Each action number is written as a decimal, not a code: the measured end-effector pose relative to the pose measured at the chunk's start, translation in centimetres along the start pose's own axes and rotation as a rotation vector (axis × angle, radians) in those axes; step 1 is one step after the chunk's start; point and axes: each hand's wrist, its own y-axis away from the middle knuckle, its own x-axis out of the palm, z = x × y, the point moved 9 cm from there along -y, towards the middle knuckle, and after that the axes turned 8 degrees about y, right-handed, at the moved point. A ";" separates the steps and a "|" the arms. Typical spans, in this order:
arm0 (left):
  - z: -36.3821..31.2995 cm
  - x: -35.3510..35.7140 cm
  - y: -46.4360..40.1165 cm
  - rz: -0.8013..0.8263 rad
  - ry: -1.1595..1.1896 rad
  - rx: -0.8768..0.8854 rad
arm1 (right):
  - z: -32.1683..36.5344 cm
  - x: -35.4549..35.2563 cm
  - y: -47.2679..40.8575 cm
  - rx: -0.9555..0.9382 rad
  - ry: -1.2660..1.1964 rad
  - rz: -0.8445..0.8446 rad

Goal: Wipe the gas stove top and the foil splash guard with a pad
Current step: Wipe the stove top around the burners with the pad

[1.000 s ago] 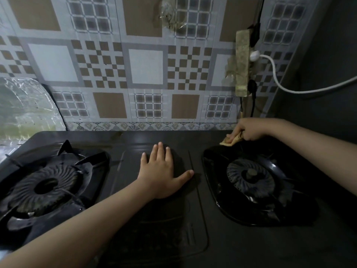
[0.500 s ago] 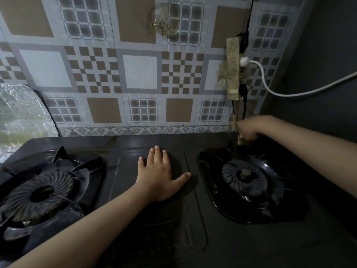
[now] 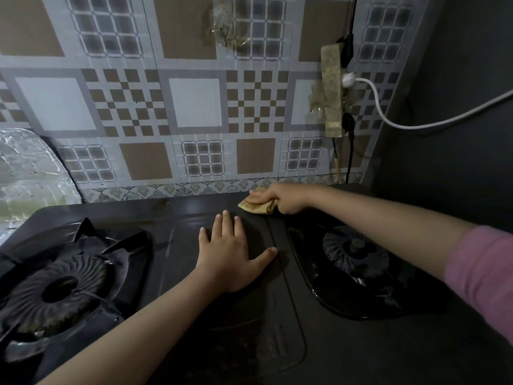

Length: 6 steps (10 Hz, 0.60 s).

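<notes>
Right hand [image 3: 280, 200] at back edge of black gas stove top [image 3: 194, 209], fingers curled over yellowish pad [image 3: 256, 208], pressing it flat on surface just behind right burner [image 3: 352, 252]

Left hand [image 3: 231, 255] flat on centre panel between burners, fingers straight, thumb out, holding nothing

Pad lies just beyond left fingertips, not touching them

Left burner [image 3: 59, 290] with pan support near front left

Foil splash guard [image 3: 27, 173] upright at far left behind stove, well apart from pad

Pink sleeve [image 3: 483, 279] on right arm

Power strip [image 3: 331, 90] on tiled wall [image 3: 194, 101], white cable [image 3: 416, 125] plugged in
</notes>
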 end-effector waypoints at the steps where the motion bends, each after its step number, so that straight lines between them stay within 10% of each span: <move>1: 0.1 0.1 0.0 0.003 0.002 0.002 | -2.0 0.0 0.8 0.004 -0.045 0.063; 6: 0.1 0.0 0.0 0.014 0.011 0.014 | -17.0 1.1 7.9 0.281 -0.198 0.045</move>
